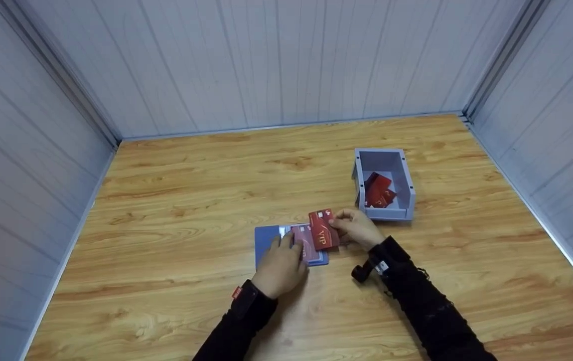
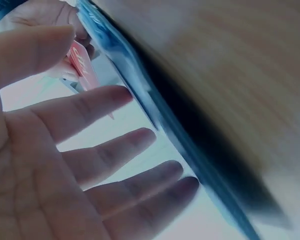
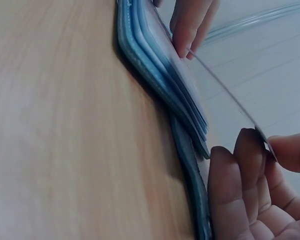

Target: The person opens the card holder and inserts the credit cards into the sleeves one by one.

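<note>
A blue card holder (image 1: pixel 265 237) with clear sleeves lies spread on the table. One red card (image 1: pixel 304 238) shows through a sleeve on its right side. My left hand (image 1: pixel 280 265) touches the sleeves with fingertips, its fingers (image 2: pixel 105 155) fairly straight and spread in the left wrist view. Between thumb and fingers, my right hand (image 1: pixel 361 229) pinches a red VIP card (image 1: pixel 322 235) by its right edge. That card is tilted above the holder's right side; in the right wrist view its far edge is close to the left fingertips, and I cannot tell whether they touch.
Behind the right hand stands a grey open-front bin (image 1: pixel 388 214) with several red cards (image 1: pixel 379 190) inside. A wood-grain table (image 1: pixel 191 200) lies beneath, with pale panel walls (image 1: pixel 286 65) at the back and both sides.
</note>
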Demonstrator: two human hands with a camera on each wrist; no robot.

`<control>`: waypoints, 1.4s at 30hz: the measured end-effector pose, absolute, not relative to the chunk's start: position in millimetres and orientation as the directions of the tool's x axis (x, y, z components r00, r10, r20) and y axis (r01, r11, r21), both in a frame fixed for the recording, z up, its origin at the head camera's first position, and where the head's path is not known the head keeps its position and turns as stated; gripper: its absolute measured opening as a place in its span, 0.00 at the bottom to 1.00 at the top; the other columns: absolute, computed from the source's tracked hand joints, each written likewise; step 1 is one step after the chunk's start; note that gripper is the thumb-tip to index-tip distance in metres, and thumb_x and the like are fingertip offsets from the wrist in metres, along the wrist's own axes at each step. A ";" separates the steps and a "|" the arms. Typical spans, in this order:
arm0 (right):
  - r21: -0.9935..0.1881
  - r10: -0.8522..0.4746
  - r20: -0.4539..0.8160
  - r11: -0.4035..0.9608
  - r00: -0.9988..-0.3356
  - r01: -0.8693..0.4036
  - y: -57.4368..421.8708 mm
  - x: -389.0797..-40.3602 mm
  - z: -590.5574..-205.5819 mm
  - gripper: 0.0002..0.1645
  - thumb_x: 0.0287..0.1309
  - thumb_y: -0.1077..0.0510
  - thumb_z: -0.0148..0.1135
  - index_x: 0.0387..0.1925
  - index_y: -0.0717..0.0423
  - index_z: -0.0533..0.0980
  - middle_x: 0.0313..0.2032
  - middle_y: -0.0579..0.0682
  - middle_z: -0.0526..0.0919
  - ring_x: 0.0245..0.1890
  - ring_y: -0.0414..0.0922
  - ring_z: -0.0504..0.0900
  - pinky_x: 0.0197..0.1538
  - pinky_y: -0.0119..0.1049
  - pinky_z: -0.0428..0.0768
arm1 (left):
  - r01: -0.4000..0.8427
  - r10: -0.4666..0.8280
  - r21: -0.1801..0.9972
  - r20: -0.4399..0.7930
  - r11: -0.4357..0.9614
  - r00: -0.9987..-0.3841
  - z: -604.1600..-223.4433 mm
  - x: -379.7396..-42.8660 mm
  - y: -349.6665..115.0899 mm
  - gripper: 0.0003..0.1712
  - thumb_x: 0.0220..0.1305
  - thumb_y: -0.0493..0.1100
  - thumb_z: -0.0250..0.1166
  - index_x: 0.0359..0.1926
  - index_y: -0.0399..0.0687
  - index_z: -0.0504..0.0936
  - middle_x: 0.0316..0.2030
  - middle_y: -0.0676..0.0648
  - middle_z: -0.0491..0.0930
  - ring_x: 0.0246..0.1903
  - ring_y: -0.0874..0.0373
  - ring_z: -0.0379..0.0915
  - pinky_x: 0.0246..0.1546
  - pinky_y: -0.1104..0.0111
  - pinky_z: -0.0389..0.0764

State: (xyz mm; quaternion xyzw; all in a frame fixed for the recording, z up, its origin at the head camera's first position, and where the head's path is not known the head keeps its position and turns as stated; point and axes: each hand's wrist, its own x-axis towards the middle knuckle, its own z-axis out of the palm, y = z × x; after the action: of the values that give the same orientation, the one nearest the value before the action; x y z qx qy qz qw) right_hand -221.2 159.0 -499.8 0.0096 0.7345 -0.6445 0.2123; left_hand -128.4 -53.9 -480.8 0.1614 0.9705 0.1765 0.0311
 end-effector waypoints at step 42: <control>-0.928 -0.234 -0.370 0.139 -0.899 0.346 163.5 -222.5 -503.1 0.03 0.66 0.62 0.56 0.38 0.60 0.74 0.33 0.46 0.79 0.32 0.39 0.79 0.35 0.30 0.82 | 0.245 0.202 0.326 0.159 0.913 -0.966 -483.4 -141.0 -15.3 0.19 0.55 0.45 0.67 0.35 0.29 0.82 0.38 0.34 0.78 0.35 0.43 0.75 0.32 0.57 0.82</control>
State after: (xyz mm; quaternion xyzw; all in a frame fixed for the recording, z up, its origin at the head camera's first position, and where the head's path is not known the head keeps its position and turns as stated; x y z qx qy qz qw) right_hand -222.5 163.5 -503.1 0.0387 0.7215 -0.6550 0.2212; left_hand -141.0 -15.3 -483.4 0.1146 0.9761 0.1741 -0.0610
